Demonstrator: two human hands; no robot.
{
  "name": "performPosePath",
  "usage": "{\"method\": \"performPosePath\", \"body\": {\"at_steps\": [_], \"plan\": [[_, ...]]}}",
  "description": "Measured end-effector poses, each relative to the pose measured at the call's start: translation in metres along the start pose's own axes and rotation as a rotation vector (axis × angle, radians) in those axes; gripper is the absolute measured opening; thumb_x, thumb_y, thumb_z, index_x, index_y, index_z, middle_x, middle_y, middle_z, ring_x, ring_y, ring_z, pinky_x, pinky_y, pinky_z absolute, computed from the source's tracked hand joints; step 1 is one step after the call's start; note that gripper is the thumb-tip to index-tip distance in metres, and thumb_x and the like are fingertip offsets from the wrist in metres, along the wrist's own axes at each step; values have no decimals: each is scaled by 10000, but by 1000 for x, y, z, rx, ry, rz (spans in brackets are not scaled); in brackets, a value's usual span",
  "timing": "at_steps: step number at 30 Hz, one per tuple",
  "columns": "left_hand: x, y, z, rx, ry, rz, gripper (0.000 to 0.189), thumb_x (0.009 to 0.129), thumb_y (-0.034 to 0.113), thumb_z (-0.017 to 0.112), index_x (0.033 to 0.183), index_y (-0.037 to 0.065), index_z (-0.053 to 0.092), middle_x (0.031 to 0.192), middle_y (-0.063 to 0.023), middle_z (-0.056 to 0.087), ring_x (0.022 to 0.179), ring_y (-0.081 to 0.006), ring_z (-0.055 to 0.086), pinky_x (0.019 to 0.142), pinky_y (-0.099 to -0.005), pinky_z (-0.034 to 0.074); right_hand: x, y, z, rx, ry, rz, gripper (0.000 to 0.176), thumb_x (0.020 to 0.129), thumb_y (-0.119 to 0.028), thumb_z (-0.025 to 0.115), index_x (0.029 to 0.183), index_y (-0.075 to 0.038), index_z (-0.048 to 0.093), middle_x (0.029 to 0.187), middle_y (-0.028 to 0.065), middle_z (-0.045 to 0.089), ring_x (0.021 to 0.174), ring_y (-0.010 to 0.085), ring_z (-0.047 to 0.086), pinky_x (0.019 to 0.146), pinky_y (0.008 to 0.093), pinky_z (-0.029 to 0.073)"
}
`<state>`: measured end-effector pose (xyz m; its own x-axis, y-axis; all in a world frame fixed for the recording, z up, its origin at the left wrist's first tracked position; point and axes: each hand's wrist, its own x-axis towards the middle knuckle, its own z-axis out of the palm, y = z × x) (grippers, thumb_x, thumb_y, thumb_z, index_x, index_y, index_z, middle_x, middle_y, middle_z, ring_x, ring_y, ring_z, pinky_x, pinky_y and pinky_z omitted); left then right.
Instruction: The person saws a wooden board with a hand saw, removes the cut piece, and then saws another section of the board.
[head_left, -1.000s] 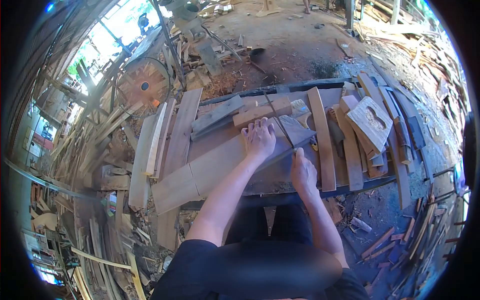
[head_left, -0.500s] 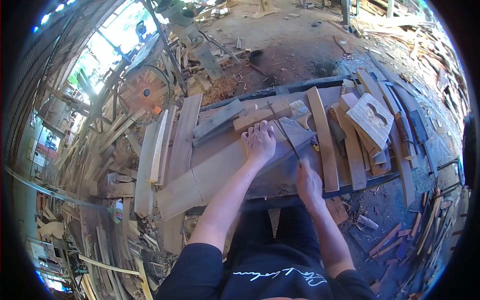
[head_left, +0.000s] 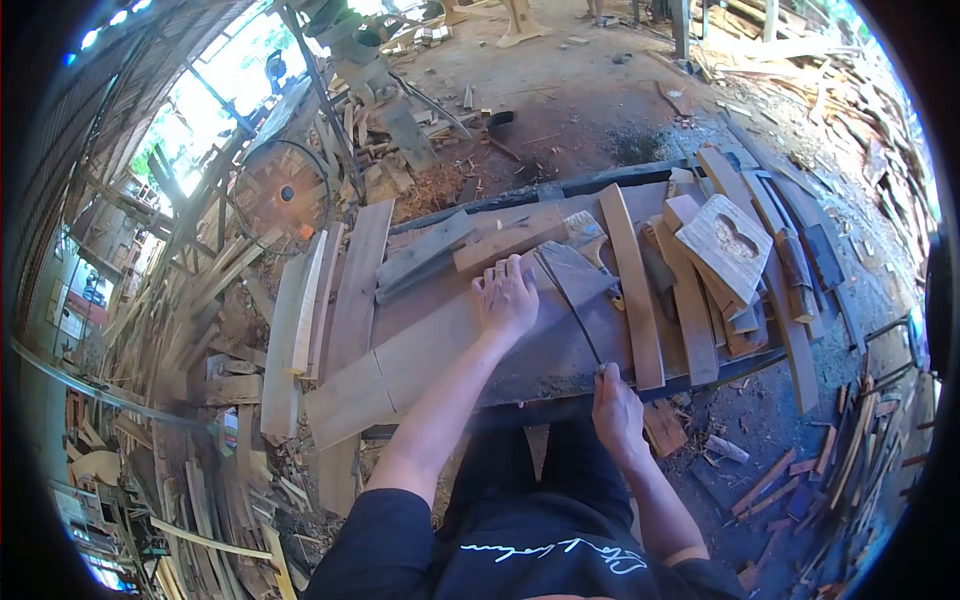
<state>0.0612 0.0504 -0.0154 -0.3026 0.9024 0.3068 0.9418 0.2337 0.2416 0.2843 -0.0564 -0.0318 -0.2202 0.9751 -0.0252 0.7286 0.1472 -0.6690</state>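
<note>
A long wooden board (head_left: 430,340) lies diagonally on the workbench (head_left: 510,380), its far end pointed and a thin line across its near-left part. My left hand (head_left: 506,300) presses on the board's upper edge, its fingers bent over it. My right hand (head_left: 617,410), near the bench's front edge, is closed round the handle of a long thin dark tool (head_left: 572,315). The tool slants up and left, its tip at the board's pointed end. A wooden block (head_left: 510,240) sits just beyond my left hand.
Planks (head_left: 352,290) lie left of the board. To the right are a long strip (head_left: 632,290) and a piece with a carved hollow (head_left: 728,245) on stacked wood. A large round wheel (head_left: 287,193) stands at the back left. Scrap wood litters the floor.
My right hand has drawn back toward me with the tool, whose tip is now nearer the board's end. My left hand stays on the board. The view has shifted slightly.
</note>
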Motion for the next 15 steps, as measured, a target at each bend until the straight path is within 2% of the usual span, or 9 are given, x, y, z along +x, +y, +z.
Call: {"method": "performPosePath", "body": {"at_steps": [3, 7, 12, 15], "plan": [[0, 0, 3, -12, 42, 23, 320, 971, 307, 456, 1213, 107, 520, 1159, -126, 593, 1076, -307, 541, 913, -485, 335, 11, -1, 5, 38, 61, -61, 109, 982, -157, 450, 974, -49, 442, 774, 240, 641, 748, 438, 636, 625, 549, 483], [-1, 3, -3, -2, 4, 9, 330, 967, 309, 463, 1223, 107, 514, 1166, -128, 593, 1079, -309, 544, 921, -475, 336, 59, -21, 19, 43, 132, -154, 142, 998, -182, 420, 975, -45, 446, 759, 243, 639, 728, 438, 639, 625, 551, 488], [7, 2, -3, 15, -63, -42, 354, 968, 350, 458, 1202, 98, 542, 1178, -141, 607, 1104, -309, 545, 922, -466, 358, 66, -31, 14, 14, 67, -109, 176, 1003, -221, 425, 973, -49, 441, 758, 235, 643, 715, 444, 645, 625, 552, 498], [12, -4, -2, -61, -68, -93, 375, 954, 382, 454, 1130, 89, 609, 1103, -128, 644, 1075, -300, 565, 919, -453, 367, 66, -30, 15, 20, 70, -124, 167, 997, -212, 441, 973, -46, 434, 748, 236, 639, 707, 442, 646, 620, 546, 505]]}}
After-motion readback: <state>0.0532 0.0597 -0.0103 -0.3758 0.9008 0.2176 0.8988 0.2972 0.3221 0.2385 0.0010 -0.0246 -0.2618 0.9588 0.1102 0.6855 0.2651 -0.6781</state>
